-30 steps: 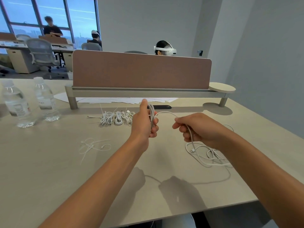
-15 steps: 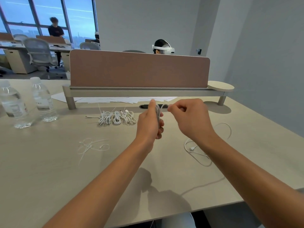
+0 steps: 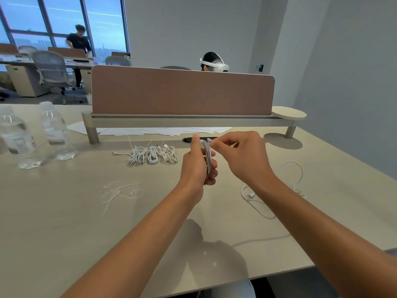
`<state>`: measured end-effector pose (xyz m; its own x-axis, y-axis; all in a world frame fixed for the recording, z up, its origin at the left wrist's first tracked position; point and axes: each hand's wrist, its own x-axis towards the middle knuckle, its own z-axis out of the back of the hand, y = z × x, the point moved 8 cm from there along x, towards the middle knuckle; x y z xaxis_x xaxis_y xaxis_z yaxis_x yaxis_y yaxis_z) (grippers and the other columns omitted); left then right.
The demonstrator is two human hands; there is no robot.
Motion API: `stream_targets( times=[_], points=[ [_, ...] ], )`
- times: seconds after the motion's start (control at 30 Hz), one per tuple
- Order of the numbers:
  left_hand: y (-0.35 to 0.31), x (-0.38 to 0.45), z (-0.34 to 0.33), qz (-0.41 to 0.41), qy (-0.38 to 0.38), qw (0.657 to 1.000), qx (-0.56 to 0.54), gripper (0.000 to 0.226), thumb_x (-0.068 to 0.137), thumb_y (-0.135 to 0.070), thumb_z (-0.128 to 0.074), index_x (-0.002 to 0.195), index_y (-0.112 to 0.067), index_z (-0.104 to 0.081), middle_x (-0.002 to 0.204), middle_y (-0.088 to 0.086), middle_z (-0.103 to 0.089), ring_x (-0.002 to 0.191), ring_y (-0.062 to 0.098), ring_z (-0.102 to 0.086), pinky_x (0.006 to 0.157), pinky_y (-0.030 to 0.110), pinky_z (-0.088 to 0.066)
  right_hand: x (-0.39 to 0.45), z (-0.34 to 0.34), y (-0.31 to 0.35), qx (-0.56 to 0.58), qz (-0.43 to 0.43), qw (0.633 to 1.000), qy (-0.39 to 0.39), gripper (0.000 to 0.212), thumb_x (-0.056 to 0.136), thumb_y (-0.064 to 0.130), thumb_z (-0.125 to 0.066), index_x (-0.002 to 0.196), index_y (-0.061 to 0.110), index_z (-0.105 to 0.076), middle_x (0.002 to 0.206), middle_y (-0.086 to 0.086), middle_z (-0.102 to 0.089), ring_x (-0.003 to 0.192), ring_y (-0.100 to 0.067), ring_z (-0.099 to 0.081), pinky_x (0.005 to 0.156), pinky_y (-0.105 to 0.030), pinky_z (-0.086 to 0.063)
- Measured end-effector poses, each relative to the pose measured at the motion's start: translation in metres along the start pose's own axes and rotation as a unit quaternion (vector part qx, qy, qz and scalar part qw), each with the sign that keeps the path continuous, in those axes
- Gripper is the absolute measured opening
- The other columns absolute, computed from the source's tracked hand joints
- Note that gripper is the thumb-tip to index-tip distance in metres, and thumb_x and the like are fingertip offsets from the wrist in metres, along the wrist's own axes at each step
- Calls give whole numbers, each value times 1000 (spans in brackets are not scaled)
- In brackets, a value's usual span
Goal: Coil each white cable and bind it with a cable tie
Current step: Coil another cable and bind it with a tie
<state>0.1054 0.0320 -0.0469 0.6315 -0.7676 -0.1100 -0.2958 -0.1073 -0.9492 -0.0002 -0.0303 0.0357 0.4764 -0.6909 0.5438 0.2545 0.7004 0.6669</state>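
Water bottles (image 3: 34, 136): two. Bound cable coils (image 3: 153, 154): about four. Loose cable ties (image 3: 120, 192): several, count unclear. Hands (image 3: 198, 162): two.

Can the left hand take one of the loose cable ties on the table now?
Probably not yet: the left hand grips the coiled cable. The cable ties lie uncovered to its left, so the path looks free once it lets go.

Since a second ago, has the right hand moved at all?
Yes. The right hand has swung up and in toward the left hand, away from the loose cable on the table and nearer the dark slot below the divider.
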Motion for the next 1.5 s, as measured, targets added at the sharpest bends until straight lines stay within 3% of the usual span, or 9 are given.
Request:
stream_targets(
  times=[0.27,0.37,0.5,0.73,0.9,1.07,1.27,1.37,1.5],
  points=[
    [-4,-1,-4,-11,10,1000,-27,64,103,-67,-35,83,-13,-65,60,3,-55,45,17,-45,54,30,-36,-9,-20,11,-85,77,990,87,29,107,21,-54,126,26,-75,100,3,-54,89,-8,-53,75,-21,-44],
    [-6,-1,-5,-16,22,999,-28,63,103,-65,-39,78,-16,-69,68,7,-56,46,17,-45,54,30,-35,-9,-16,14,-75,90,991,72,24,103,17,-62,117,25,-79,99,2,-64,88,-9,-60,78,-23,-51],
    [-5,-1,-9,-13,42,999,-25,64,103,-66,-38,88,-17,-77,76,10,-55,49,18,-45,53,30,-36,-8,-5,15,7,93,995,29,10,92,14,-78,97,23,-78,87,16,-72,86,-1,-68,73,-11,-53],
    [2,-2,-20,25,92,992,-86,56,104,-56,-46,108,-9,-76,68,4,-57,48,18,-42,45,25,-32,-6,-2,7,108,35,992,62,25,88,8,-80,98,12,-57,78,6,-72,78,-8,-71,56,-17,-56],
    [-2,0,-26,14,114,992,-60,27,103,-34,-48,92,-16,-66,85,8,-62,51,17,-40,46,25,-32,-9,-4,5,114,43,988,91,22,87,0,-73,91,14,-57,75,5,-71,68,-11,-68,56,-33,-62],
    [-4,2,-18,14,65,995,-68,18,97,-25,-46,92,-13,-58,79,10,-62,56,20,-44,47,25,-36,-13,2,7,51,75,993,78,19,87,13,-80,94,20,-64,80,12,-68,72,-4,-62,59,-19,-53],
    [-13,9,4,7,22,989,-145,37,106,-38,-42,106,-7,-61,66,7,-56,51,18,-46,44,24,-35,-40,9,-20,-63,31,996,58,22,93,47,-70,105,30,-64,97,20,-64,91,-3,-60,71,-14,-45],
    [-19,6,0,-7,55,985,-163,40,107,-41,-39,109,-7,-60,70,7,-54,51,18,-46,43,24,-34,-51,-1,-37,-33,13,993,115,28,98,56,-56,106,32,-70,108,19,-67,106,-2,-60,88,-24,-48],
    [-22,2,-3,-9,76,986,-148,41,107,-43,-39,106,-8,-61,73,7,-53,51,18,-46,50,25,-41,-60,-13,-42,62,-47,971,225,50,108,45,-44,79,12,-67,75,-1,-68,69,-18,-60,70,-34,-50]
  ],
)
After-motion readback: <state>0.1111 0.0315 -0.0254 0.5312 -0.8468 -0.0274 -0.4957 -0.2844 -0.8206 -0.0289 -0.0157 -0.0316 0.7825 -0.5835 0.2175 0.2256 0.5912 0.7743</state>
